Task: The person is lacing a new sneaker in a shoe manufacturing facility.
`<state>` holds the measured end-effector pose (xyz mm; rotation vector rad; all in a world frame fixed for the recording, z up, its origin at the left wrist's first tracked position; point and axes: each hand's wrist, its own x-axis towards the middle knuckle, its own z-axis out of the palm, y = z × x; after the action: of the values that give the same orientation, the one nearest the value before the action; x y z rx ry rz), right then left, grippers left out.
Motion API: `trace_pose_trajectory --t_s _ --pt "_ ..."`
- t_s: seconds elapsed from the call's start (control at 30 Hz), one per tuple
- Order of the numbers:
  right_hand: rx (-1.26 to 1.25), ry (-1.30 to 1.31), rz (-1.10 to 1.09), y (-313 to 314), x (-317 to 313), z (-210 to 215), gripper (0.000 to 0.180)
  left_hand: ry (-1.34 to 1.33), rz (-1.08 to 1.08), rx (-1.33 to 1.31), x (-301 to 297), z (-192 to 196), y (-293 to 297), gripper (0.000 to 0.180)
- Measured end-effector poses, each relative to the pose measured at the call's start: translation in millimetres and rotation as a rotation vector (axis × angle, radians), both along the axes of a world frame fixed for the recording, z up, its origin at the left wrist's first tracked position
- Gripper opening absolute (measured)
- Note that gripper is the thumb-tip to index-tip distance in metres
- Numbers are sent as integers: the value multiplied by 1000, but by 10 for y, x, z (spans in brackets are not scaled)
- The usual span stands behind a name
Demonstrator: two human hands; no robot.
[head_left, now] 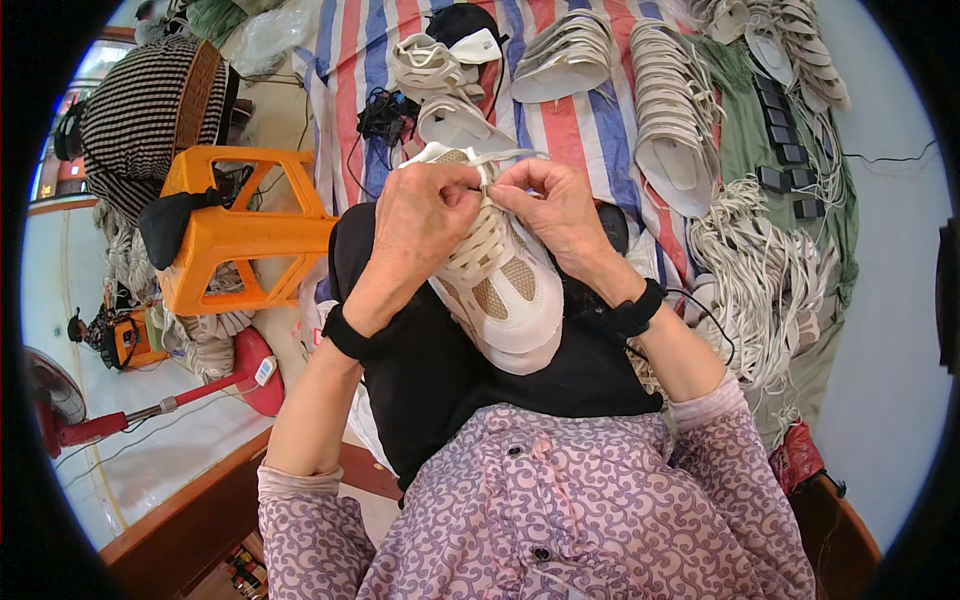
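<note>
A white and beige sneaker upper (505, 300) rests on the black cloth (430, 390) over my lap, its toe toward me. Cream laces (480, 250) criss-cross its front. Near the top of the lacing my left hand (425, 215) is closed, thumb and finger pinching the shoelace. My right hand (555, 210) pinches the shoelace too, right beside the left fingertips. A loose lace end (510, 155) sticks out above the fingers. What lies exactly between the fingertips is partly hidden. Each wrist wears a black band.
Nested rows of shoe uppers (675, 120) lie on a striped sheet (585, 150) ahead. Loose laces (755, 280) are heaped at the right, with black blocks (785, 135) beyond. An orange stool (240, 230) lies at the left, near a red fan (255, 370).
</note>
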<state>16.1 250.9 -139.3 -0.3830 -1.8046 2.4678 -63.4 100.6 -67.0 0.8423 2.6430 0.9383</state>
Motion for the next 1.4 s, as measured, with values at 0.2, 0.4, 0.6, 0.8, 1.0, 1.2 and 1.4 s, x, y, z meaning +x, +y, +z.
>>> trace_pose_trajectory --t_s 0.2,0.4,0.6,0.8,1.0,1.2,1.4 --pt "558 259 -127 109 137 123 10 40 3 12 42 -19 13 15" --pt "1326 499 -22 65 47 231 18 231 34 17 119 59 21 9" --pt "1319 760 -84 25 -83 357 18 362 163 -8 -93 143 -422 10" --pt "1195 664 -45 57 -71 378 21 500 417 -81 -553 176 -1790 12" --pt "405 157 242 122 -104 534 8 720 652 -363 -716 423 -3664 16" --pt "223 -39 412 144 -179 834 17 620 770 -320 -571 432 -4324 24" --pt "532 28 483 147 -307 834 9 504 783 -94 -570 199 -4375 23"
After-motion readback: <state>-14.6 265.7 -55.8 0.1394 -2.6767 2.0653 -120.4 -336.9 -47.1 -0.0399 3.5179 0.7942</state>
